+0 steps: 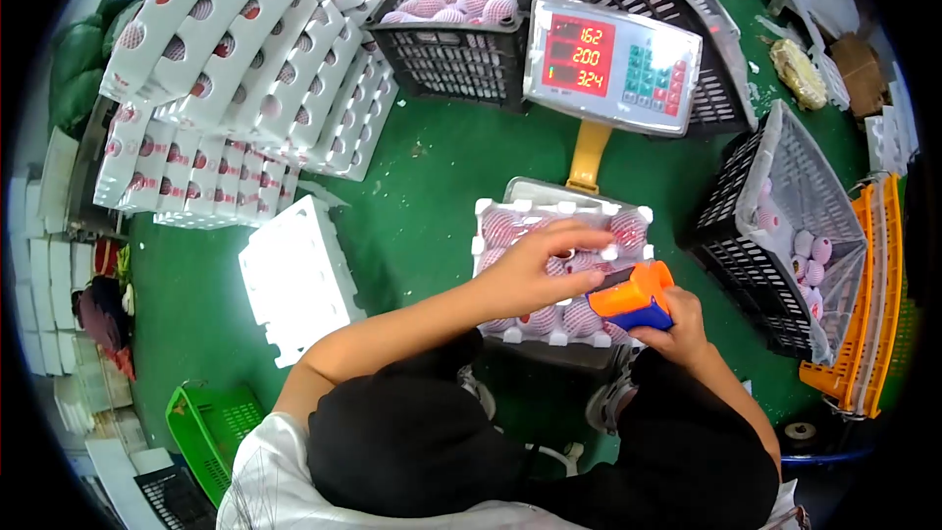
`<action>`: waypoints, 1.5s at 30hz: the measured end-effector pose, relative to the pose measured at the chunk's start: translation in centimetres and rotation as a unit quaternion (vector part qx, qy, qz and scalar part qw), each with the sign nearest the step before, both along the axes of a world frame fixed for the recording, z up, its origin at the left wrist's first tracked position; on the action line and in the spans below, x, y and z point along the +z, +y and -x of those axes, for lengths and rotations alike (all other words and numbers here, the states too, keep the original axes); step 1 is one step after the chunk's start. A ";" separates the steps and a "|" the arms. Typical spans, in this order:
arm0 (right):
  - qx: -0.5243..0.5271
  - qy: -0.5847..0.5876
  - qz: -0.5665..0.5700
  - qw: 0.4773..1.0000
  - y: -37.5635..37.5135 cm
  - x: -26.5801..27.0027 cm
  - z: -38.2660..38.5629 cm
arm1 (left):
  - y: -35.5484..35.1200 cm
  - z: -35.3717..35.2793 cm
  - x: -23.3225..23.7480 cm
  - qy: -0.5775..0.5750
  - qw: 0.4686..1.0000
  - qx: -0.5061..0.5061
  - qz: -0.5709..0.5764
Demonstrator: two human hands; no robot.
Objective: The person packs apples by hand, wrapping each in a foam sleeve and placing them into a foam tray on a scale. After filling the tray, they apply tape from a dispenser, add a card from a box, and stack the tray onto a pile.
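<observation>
So, orange-and-blue tool [636, 296] in right hand [684, 328], left hand [535, 265] over fruit tray [558, 339]

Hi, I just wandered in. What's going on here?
A seated person has a white tray of net-wrapped fruit in front of them, on what looks like a scale's platform. The right hand grips an orange-and-blue tool, possibly a tape dispenser, at the tray's near right side. The left hand is spread over the fruit; whether it touches is unclear. The display reads 1.62, 2.00 and 3.24. Filled packs stand stacked at the left.
</observation>
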State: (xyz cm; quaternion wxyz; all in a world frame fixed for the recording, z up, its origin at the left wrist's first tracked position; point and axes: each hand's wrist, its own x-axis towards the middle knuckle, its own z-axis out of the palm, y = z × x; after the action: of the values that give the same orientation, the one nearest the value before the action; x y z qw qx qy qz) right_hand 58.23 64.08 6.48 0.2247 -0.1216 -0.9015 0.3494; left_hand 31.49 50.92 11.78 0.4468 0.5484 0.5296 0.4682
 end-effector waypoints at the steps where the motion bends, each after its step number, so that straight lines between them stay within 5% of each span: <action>1: 0.016 -0.009 0.007 1.000 -0.1 0.1 0.3 | 0.0 -0.2 -0.5 -0.015 1.000 -0.010 -0.013; 8: 0.115 -0.142 0.057 0.982 0.0 -0.1 0.6 | -2.7 -0.8 -2.7 -0.012 0.993 0.023 0.113; 13: 0.104 -0.282 0.047 0.953 4.0 3.5 -2.4 | -6.6 2.5 -6.8 -0.143 0.939 0.244 0.195; 17: -0.044 -0.387 0.051 0.920 10.9 3.0 -9.8 | -11.0 7.2 -10.5 -0.204 0.863 0.389 0.249; 34: -0.098 -0.516 0.168 0.834 13.6 -2.0 -8.3 | -12.0 7.3 -17.8 -0.250 0.842 0.407 0.249; 36: -0.097 -0.543 0.162 0.818 12.7 -3.2 -6.9 | -11.4 6.0 -19.2 -0.235 0.830 0.435 0.260; 39: -0.118 -0.581 0.051 0.804 10.0 -4.6 -3.9 | -10.9 4.6 -22.1 -0.025 0.850 0.485 0.206; 42: -0.153 -0.586 0.009 0.796 6.5 -2.7 -0.5 | -11.3 5.3 -22.2 0.152 0.891 0.403 0.141; 45: -0.197 -0.600 -0.063 0.773 2.8 -4.2 1.1 | -11.7 5.6 -23.1 0.153 0.903 0.369 0.157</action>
State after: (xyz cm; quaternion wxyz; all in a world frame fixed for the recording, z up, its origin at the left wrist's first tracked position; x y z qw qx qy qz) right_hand 57.13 66.90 2.25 -0.2907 -0.4668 -0.8297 0.0962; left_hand 25.90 39.26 -11.35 0.2366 0.3014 0.8224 0.4205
